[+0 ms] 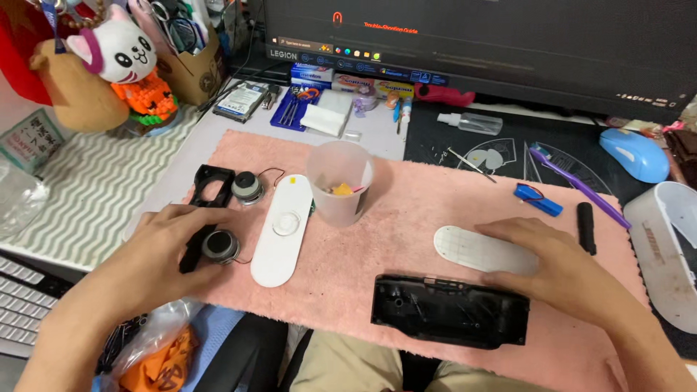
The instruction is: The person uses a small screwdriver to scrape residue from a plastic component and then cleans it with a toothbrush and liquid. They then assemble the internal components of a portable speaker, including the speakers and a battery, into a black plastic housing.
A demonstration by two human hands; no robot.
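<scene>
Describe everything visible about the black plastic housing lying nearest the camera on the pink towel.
The black housing is a long, boxy shell of matte plastic with rounded ends, lying flat on the pink towel near its front edge. Its open side faces up, showing ribs, recesses and a round screw post at the left end. The right hand rests over its upper right corner; nothing else touches it.

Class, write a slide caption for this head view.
Left hand touches a round speaker driver; right hand rests by a black housing.

A cluttered desk point(377, 138) under a dark monitor point(508, 36), pink cloth point(406, 218) across it, keyboard point(22, 297) at left.
</scene>
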